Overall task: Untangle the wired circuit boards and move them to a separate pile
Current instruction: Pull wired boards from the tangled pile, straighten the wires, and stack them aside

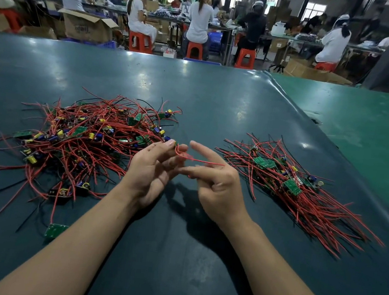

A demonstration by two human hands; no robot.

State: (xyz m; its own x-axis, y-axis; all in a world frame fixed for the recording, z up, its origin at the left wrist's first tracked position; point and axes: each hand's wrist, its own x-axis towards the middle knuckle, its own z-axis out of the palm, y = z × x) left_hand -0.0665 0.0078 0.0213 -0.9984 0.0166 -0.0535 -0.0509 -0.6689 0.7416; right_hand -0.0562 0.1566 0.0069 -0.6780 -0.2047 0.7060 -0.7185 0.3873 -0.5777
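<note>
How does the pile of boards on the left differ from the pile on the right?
The left pile is bigger and tangled, its wires looping every way; the right pile is smaller, its wires lying roughly parallel. The left hand reaches the left pile's edge; nothing touches the right pile. Both hold green boards with red wires.

A single wide-angle view is taken from the wearer's head, directed forward and down over the table (edges visibly bowed by the lens). The forearms are seen close below, the workshop behind far off.
</note>
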